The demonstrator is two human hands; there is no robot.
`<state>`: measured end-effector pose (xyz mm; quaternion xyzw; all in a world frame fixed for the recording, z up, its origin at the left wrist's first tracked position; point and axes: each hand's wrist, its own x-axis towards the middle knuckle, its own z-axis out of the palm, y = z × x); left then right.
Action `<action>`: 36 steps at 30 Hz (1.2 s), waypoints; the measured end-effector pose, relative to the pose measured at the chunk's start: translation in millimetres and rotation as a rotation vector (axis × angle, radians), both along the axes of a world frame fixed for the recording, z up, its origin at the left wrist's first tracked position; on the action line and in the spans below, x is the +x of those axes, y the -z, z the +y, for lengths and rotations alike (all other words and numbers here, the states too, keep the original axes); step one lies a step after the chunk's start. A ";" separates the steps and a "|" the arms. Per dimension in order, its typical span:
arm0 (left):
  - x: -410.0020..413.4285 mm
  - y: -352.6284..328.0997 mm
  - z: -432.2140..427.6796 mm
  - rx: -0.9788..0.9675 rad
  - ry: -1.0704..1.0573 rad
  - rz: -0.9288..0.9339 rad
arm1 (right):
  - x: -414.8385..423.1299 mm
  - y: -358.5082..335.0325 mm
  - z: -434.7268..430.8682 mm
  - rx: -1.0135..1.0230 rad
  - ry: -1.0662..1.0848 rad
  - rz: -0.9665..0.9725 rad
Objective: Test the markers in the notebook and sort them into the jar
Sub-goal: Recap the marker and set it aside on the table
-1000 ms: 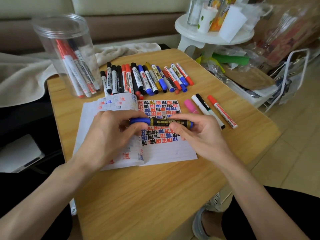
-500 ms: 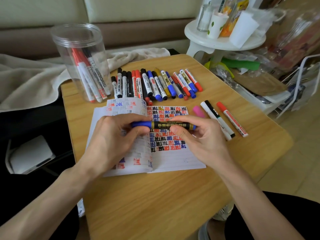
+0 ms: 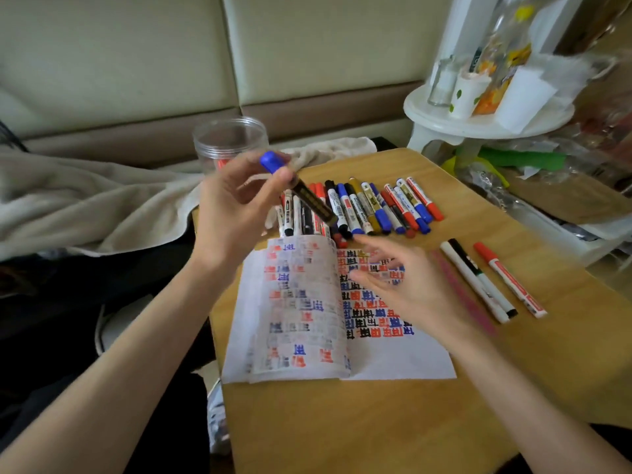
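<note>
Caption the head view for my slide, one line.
Left hand holds a blue-capped marker up near the clear jar; open right hand hovers over the marked-up notebook.

- Cream padded sofa back [image 3: 136,63] with a brown band, behind the pale wooden surface [image 3: 376,422].
- Beige fleece blanket [image 3: 85,200] draped at left.
- White round plastic stand [image 3: 441,123] at right, in soft, even light.

Head-worn view, down onto table [image 3: 359,425]
</note>
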<state>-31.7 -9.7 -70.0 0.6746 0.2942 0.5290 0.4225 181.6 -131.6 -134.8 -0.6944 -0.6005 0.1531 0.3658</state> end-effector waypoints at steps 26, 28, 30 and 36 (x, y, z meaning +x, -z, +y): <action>-27.7 -41.0 91.6 0.282 -0.368 0.495 | -23.7 20.0 42.1 0.002 -0.176 -0.216; -28.7 -33.7 91.0 0.281 -0.391 0.511 | -23.3 21.0 42.7 0.002 -0.176 -0.215; -29.7 -30.9 92.2 0.277 -0.406 0.520 | -23.2 21.3 43.2 0.004 -0.172 -0.213; -25.8 -33.1 91.3 0.275 -0.417 0.566 | -23.8 20.7 42.8 0.018 -0.149 -0.213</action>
